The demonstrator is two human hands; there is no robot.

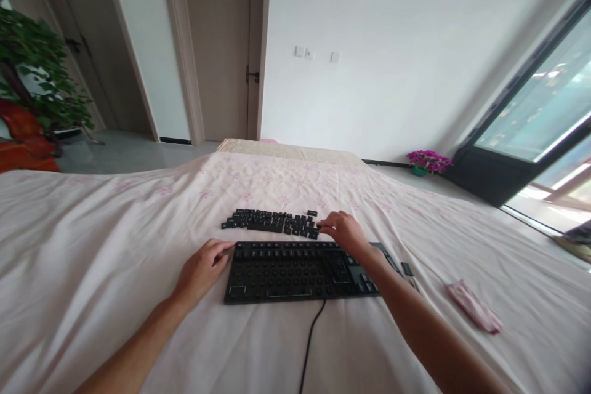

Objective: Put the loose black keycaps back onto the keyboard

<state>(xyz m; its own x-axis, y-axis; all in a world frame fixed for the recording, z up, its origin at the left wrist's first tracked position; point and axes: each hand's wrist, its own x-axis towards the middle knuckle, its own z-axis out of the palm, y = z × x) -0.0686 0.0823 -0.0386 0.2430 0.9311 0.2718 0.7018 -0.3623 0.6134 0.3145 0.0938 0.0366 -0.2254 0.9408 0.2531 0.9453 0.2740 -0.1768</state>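
Note:
A black keyboard [286, 272] lies on a pale pink sheet, most of its keycaps taken off, its cable [310, 338] running toward me. Behind it sits a cluster of loose black keycaps [270, 221]. My left hand [203, 268] rests against the keyboard's left end, fingers curled on its top corner. My right hand [344, 232] reaches over the keyboard's right part to the right end of the keycap cluster, fingers bent down onto the caps. Whether they pinch one is hidden.
The sheet [115, 246] covers a wide bed or table. A small black piece [407, 269] and a folded pink cloth [474, 306] lie at right. Doors [221, 43], a green plant [37, 68], purple flowers [428, 161] and a glass door [540, 111] stand beyond.

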